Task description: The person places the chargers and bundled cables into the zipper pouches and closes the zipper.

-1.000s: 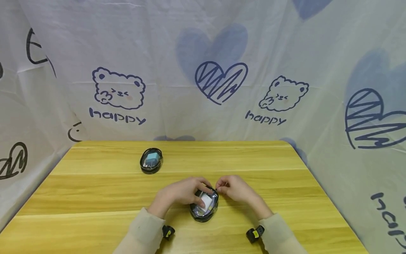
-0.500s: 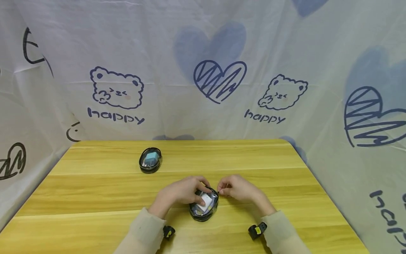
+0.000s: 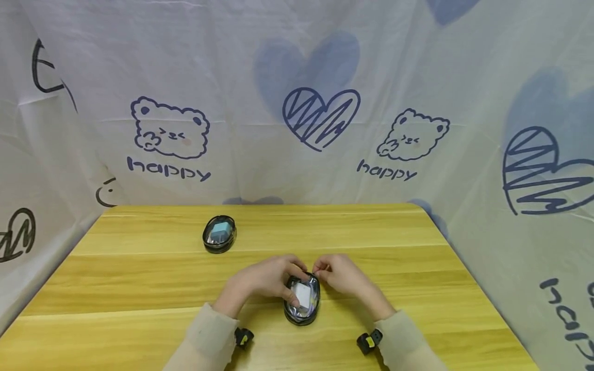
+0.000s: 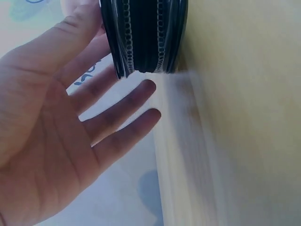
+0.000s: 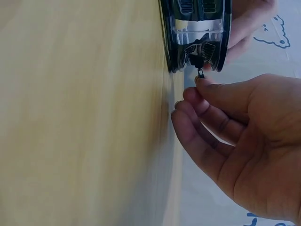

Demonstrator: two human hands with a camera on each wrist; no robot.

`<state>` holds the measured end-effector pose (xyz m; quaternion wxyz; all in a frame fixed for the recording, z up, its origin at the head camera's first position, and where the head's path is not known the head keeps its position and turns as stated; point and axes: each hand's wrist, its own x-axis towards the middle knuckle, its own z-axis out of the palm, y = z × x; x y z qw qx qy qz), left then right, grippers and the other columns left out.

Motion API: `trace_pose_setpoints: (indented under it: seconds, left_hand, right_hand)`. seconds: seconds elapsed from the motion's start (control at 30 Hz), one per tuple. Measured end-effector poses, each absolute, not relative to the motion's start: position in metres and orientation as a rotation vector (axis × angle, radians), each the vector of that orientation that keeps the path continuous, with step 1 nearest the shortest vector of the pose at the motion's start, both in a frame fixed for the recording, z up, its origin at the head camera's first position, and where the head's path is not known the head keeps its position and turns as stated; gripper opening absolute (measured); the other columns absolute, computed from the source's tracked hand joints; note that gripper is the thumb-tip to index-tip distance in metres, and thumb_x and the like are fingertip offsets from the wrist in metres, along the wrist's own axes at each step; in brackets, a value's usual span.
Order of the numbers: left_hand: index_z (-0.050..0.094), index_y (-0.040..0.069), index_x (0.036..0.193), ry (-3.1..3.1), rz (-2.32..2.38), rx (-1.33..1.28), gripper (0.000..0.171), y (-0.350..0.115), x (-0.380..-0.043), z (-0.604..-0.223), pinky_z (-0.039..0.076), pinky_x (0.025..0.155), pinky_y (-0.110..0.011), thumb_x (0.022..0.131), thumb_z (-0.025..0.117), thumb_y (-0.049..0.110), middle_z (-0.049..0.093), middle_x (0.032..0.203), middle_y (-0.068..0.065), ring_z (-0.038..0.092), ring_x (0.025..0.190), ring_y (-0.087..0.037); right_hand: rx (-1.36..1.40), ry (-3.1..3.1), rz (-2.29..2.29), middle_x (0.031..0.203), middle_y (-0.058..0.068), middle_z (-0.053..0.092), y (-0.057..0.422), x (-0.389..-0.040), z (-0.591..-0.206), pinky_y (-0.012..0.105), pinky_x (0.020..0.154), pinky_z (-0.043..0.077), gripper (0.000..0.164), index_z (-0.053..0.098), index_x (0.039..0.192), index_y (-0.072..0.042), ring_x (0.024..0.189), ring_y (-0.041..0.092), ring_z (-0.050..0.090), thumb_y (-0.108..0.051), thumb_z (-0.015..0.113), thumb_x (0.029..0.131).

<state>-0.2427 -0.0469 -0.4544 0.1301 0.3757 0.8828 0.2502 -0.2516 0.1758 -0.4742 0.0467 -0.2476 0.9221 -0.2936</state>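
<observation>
An oval clear zip pouch (image 3: 302, 299) with black trim stands near the table's front middle, a white block visible inside. My left hand (image 3: 269, 278) holds its top, the thumb and fingertips spread over the clear face; in the left wrist view the lower fingers extend past the pouch's end. At the far right rim is my right hand (image 3: 341, 273), whose thumb and index finger pinch the small black zipper pull (image 5: 201, 73). Beside the slider, in the right wrist view, the two rows of zipper teeth (image 5: 208, 48) spread apart.
A second clear oval pouch (image 3: 219, 234) with black trim and a light blue block inside rests farther back on the left. The wooden table (image 3: 394, 232) ends at a white curtain (image 3: 241, 103) printed with bears and hearts.
Over the last half second my right hand has shifted left and slightly away from me along the rim. The pouch has turned a little and slid slightly right under my left hand.
</observation>
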Motion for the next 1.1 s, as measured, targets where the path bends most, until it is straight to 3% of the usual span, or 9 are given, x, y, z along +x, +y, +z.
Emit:
trace_pose_setpoints:
  seconds: [0.2,0.43,0.77,1.1]
  left_hand:
    - [0.066,0.023,0.123,2.527,0.703,1.080,0.056,-0.046,-0.241,-0.454,0.038,0.105,-0.037,0.070,0.081,0.037,0.049,0.138,0.002,0.044,0.128,-0.021]
    - [0.066,0.025,0.122,2.551,0.712,1.017,0.057,-0.045,-0.241,-0.455,0.041,0.101,-0.033,0.069,0.082,0.038,0.050,0.132,0.009,0.048,0.121,-0.015]
    - [0.067,0.025,0.121,2.568,0.723,0.952,0.057,-0.044,-0.240,-0.453,0.042,0.100,-0.035,0.068,0.082,0.040,0.051,0.129,0.011,0.049,0.119,-0.017]
    - [0.067,0.024,0.121,2.590,0.704,0.997,0.061,-0.045,-0.243,-0.456,0.046,0.091,-0.029,0.066,0.082,0.045,0.052,0.116,0.007,0.053,0.103,-0.012]
  right_hand:
    - [-0.752,2.815,-0.883,0.080,-0.007,0.063,0.176,-0.252,-0.473,0.028,0.067,0.047,0.011,0.067,0.085,-0.020,0.074,0.008,0.055,-0.012,0.062,0.091]
    - [-0.849,2.778,-0.833,0.081,-0.008,0.064,0.183,-0.254,-0.471,0.028,0.071,0.048,0.009,0.067,0.087,-0.019,0.076,0.007,0.056,-0.013,0.063,0.091]
    - [-0.841,2.646,-0.855,0.080,0.000,0.065,0.191,-0.256,-0.468,0.025,0.061,0.047,0.007,0.067,0.089,-0.016,0.069,0.009,0.055,-0.012,0.063,0.092]
    - [-0.764,2.736,-0.874,0.079,-0.011,0.062,0.182,-0.255,-0.473,0.026,0.066,0.047,0.008,0.068,0.088,-0.022,0.073,0.007,0.055,-0.016,0.063,0.092]
